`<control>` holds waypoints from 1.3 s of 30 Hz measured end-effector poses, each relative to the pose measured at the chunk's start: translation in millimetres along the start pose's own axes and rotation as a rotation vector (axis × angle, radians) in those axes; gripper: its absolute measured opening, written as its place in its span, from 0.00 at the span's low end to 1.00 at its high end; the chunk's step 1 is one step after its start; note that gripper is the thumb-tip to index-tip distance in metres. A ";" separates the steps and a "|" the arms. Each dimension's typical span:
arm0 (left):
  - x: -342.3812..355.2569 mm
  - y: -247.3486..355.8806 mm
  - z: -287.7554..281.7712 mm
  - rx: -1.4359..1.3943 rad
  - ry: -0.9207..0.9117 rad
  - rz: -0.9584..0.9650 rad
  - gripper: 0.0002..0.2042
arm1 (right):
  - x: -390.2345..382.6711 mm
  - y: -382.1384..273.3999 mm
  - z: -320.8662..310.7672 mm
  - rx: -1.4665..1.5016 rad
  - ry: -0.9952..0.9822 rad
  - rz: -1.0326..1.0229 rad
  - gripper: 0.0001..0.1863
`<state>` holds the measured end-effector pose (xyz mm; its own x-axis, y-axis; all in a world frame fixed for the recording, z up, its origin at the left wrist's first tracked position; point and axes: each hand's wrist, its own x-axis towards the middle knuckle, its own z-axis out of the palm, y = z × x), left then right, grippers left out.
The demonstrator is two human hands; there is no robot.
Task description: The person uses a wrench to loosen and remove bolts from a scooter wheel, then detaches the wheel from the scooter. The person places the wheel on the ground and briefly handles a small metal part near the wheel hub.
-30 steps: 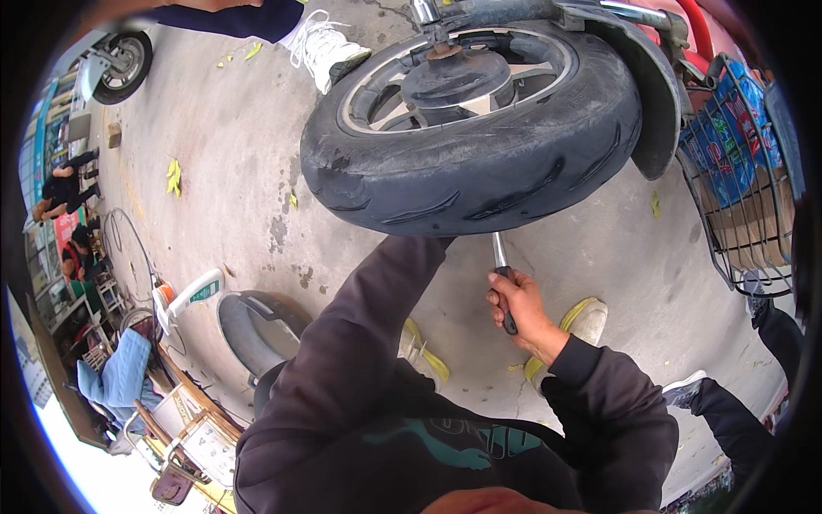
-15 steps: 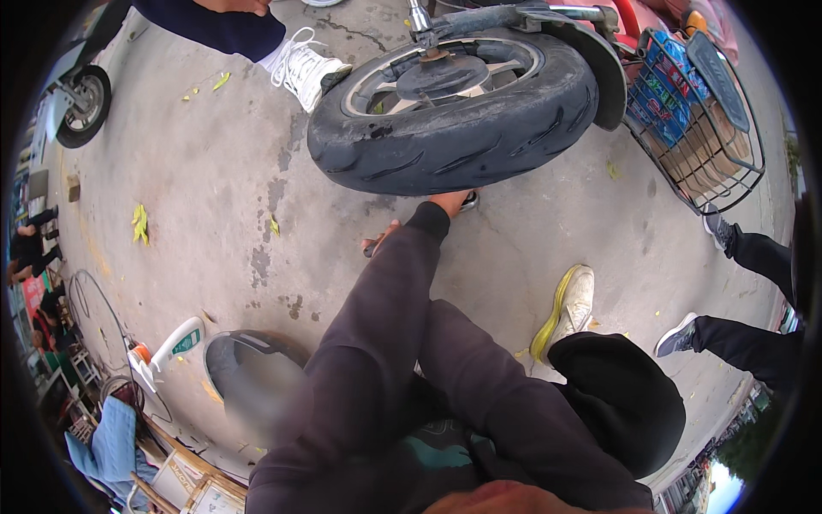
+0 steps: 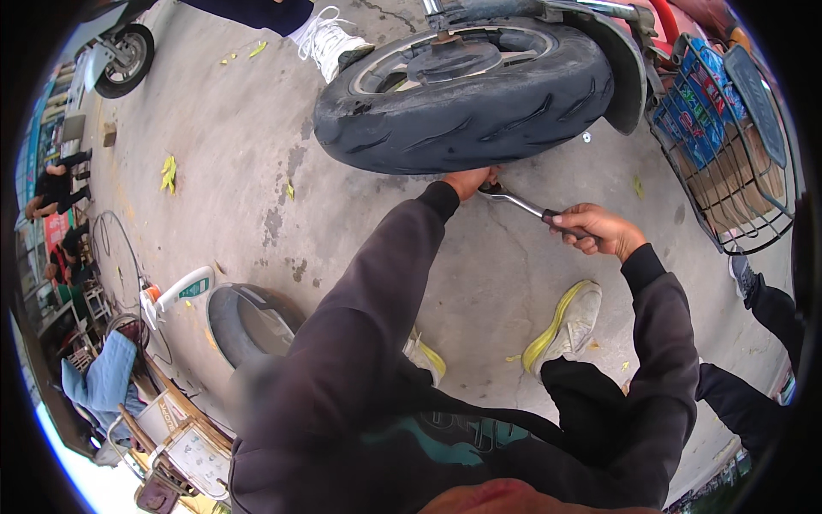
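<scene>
A scooter front wheel (image 3: 462, 128) with a worn black tire and a rusty axle fitting (image 3: 445, 38) fills the upper middle. Just below the tire, my left hand (image 3: 465, 182) is closed at the head of a ratchet wrench (image 3: 522, 201); what its fingers hold there is mostly hidden. My right hand (image 3: 599, 230) is wrapped around the wrench's dark handle, which slopes down to the right. A small washer-like piece (image 3: 586, 137) shows beside the tire.
A wire basket (image 3: 719, 171) with bags stands right. A curved grey panel (image 3: 227, 317), white bottle (image 3: 193, 287) and cluttered chairs (image 3: 175, 428) lie lower left. Other people's shoes (image 3: 330, 51) (image 3: 741, 278) are close by. People (image 3: 60, 184) and a parked scooter (image 3: 111, 60) are at left.
My right hand and the wrench handle have swung out to the right from under my left arm. Earlier the handle pointed toward me. My left hand stays beneath the tire.
</scene>
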<state>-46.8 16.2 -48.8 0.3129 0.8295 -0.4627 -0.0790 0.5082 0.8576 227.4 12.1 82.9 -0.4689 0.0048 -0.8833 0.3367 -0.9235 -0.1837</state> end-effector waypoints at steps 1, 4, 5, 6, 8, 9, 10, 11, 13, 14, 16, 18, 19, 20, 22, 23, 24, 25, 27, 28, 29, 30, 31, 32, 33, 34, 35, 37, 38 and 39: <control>7.0 -5.3 1.2 -0.040 -0.023 0.010 0.20 | 4.9 -6.2 -29.3 0.020 -0.081 -0.033 0.18; 2.7 3.5 1.9 0.121 -0.030 -0.006 0.19 | 23.5 -1.2 -37.3 0.019 -0.193 -0.013 0.18; 3.9 0.5 -5.9 0.223 -0.066 0.058 0.19 | 26.3 10.5 -23.9 0.080 -0.262 -0.027 0.17; -4.8 -6.8 -10.7 0.289 -0.078 0.099 0.19 | 27.4 25.8 -6.9 0.145 -0.327 -0.043 0.17; -6.3 -21.6 -21.1 0.335 -0.094 0.181 0.17 | 28.7 40.4 30.2 0.367 -0.280 -0.018 0.13; -1.8 -30.9 -24.8 0.317 -0.110 0.206 0.16 | 28.5 49.6 32.2 0.405 -0.225 -0.026 0.13; -2.5 -38.1 -29.7 0.332 -0.117 0.231 0.16 | 28.8 50.0 44.3 0.439 -0.173 -0.033 0.12; -6.0 -39.1 -30.9 0.329 -0.130 0.237 0.15 | 27.7 52.5 56.5 0.467 -0.122 -0.041 0.12; -15.9 -36.8 -35.2 0.317 -0.147 0.239 0.15 | 26.2 60.5 92.5 0.523 -0.018 -0.052 0.11; -19.8 -34.3 -36.8 0.306 -0.148 0.236 0.15 | 27.9 61.8 130.4 0.601 0.077 -0.095 0.08; -21.3 -30.2 -40.0 0.299 -0.158 0.233 0.14 | 51.8 62.4 199.8 0.639 0.327 -0.176 0.08; -24.4 -28.7 -40.0 0.282 -0.169 0.230 0.14 | 96.6 49.4 268.9 0.680 0.568 -0.292 0.09; -21.5 -25.4 -36.4 0.273 -0.182 0.236 0.14 | 156.2 61.4 288.0 0.480 0.750 -0.414 0.11; -19.1 -17.7 -35.0 0.253 -0.192 0.254 0.14 | 195.1 56.7 319.3 0.545 0.795 -0.713 0.13; -27.8 -1.9 -42.9 0.195 -0.168 0.306 0.13 | 235.2 40.3 331.7 0.393 0.804 -0.784 0.15; -27.3 5.4 -38.1 0.165 -0.155 0.324 0.13 | 243.9 36.2 325.1 0.406 0.704 -0.777 0.15; -25.4 9.6 -35.2 0.157 -0.132 0.316 0.13 | 244.1 39.8 318.2 0.748 0.236 -0.809 0.16; -26.4 11.8 -28.9 0.163 -0.097 0.293 0.12 | 238.5 47.8 311.5 1.251 -0.358 -0.660 0.16; -11.9 14.2 -19.6 0.281 -0.018 0.114 0.14 | 217.1 60.4 304.0 1.314 -0.734 -0.466 0.18; -8.7 14.1 -13.4 0.268 0.016 0.052 0.14 | 201.6 66.8 297.5 1.222 -0.701 -0.429 0.18; -6.2 14.4 -8.3 0.255 0.052 -0.008 0.15 | 180.0 71.9 289.3 1.008 -0.395 -0.454 0.19; -6.9 7.4 -5.1 0.197 0.062 -0.048 0.16 | 147.5 67.0 269.7 0.682 -0.071 -0.449 0.18; -5.3 0.1 -3.1 0.147 0.074 -0.086 0.16 | 114.3 61.9 249.7 0.342 0.218 -0.346 0.18; -1.0 -0.3 -5.0 0.104 0.084 -0.110 0.16 | 90.5 64.5 218.6 0.325 0.177 -0.233 0.16; -3.2 2.8 -2.2 0.129 0.088 -0.044 0.17 | 58.7 57.9 190.2 0.284 0.179 -0.176 0.14; -5.9 5.8 0.9 0.126 0.070 -0.043 0.17 | 35.6 51.0 152.5 0.128 0.111 -0.123 0.16; -7.4 10.5 0.9 0.128 0.056 -0.040 0.17 | 19.0 42.9 114.4 0.014 0.081 -0.063 0.21; -7.0 15.7 2.3 0.122 0.050 -0.029 0.17 | 0.5 11.4 22.7 -0.079 -0.023 -0.018 0.20; -4.0 15.5 10.0 0.114 0.032 -0.027 0.18 | 3.3 6.9 -16.7 -0.065 -0.045 -0.029 0.20; -8.3 16.0 5.8 0.105 0.040 -0.021 0.18 | 15.3 -6.0 -28.9 -0.104 -0.056 -0.015 0.19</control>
<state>-45.1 16.2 -30.0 0.2753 0.8284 -0.4878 0.0275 0.5004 0.8654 241.9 28.8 58.0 -0.5180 -0.0060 -0.8554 0.4111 -0.8787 -0.2428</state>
